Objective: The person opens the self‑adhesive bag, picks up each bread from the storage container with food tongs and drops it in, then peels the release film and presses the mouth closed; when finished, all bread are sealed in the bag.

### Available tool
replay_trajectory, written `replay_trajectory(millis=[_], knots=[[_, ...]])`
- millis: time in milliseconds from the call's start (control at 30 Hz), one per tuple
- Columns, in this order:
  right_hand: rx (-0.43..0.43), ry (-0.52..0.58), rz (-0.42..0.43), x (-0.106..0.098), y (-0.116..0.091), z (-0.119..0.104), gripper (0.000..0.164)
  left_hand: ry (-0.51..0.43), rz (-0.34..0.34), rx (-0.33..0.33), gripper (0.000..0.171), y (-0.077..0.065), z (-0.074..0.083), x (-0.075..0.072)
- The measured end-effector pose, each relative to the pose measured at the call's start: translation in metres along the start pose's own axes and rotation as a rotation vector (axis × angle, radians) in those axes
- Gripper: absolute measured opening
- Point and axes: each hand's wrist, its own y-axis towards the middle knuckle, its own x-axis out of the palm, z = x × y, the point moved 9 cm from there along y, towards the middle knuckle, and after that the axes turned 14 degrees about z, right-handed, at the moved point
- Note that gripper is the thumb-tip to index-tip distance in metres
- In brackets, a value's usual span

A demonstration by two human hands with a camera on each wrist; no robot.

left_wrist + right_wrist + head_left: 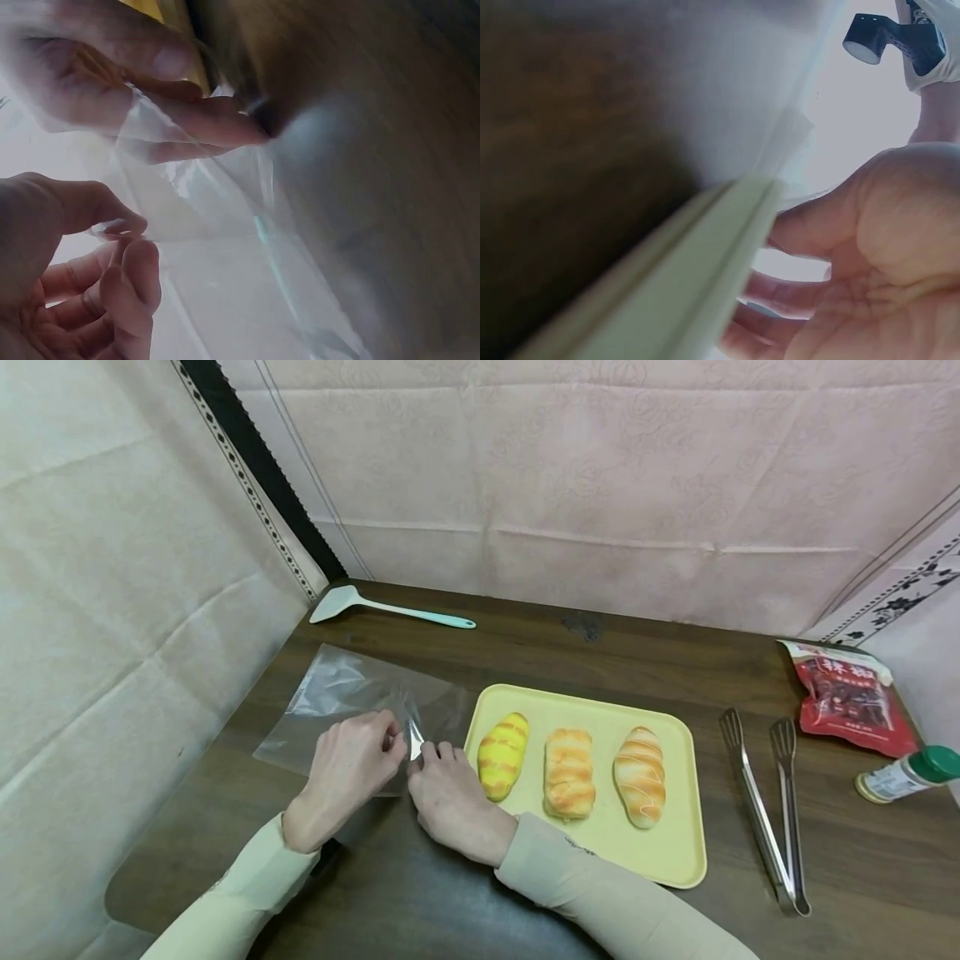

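Observation:
A clear plastic bag lies on the table, its near edge raised between both hands. My left hand pinches the edge of that bag between thumb and fingers; the left wrist view shows the left hand close up. My right hand holds the bag's edge at the tray's left side, fingers pointing toward the left hand. In the left wrist view, film overlaps the fingers of the right hand. The right wrist view shows the right hand partly hidden behind the pale tray edge.
A yellow tray holds a yellow bun, a ridged bread and a drizzled bread. Metal tongs, a red packet and a green-capped bottle lie right. A spatula lies at the back.

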Motion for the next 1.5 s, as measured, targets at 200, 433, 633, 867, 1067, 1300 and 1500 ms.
replay_trajectory(millis=[200, 433, 633, 867, 1067, 1300, 1500], knots=[[0.014, 0.047, -0.027, -0.002, 0.0, 0.004, 0.024, -0.018, -0.023, -0.037, 0.015, 0.002, -0.006, 0.008], [0.007, 0.123, 0.045, -0.021, -0.004, 0.01, 0.024, -0.048, -0.04, -0.052, 0.015, 0.003, -0.01, 0.014], [-0.007, 0.228, 0.266, -0.046, -0.021, 0.023, 0.027, -0.061, -0.054, -0.072, 0.013, 0.003, -0.014, 0.018], [0.1, 0.351, 0.354, -0.087, -0.056, 0.058, 0.037, -0.063, -0.042, -0.061, 0.013, 0.004, -0.012, 0.019], [0.177, 0.346, 0.472, -0.11, -0.098, 0.096, 0.037, -0.071, -0.055, -0.059, 0.014, 0.005, -0.011, 0.023], [0.272, 0.301, 0.676, -0.118, -0.162, 0.144, 0.041, -0.071, -0.08, -0.091, 0.013, 0.002, -0.012, 0.027], [0.423, 0.212, 0.769, -0.112, -0.22, 0.199, 0.042, -0.074, -0.1, -0.101, 0.013, 0.005, -0.013, 0.032]])
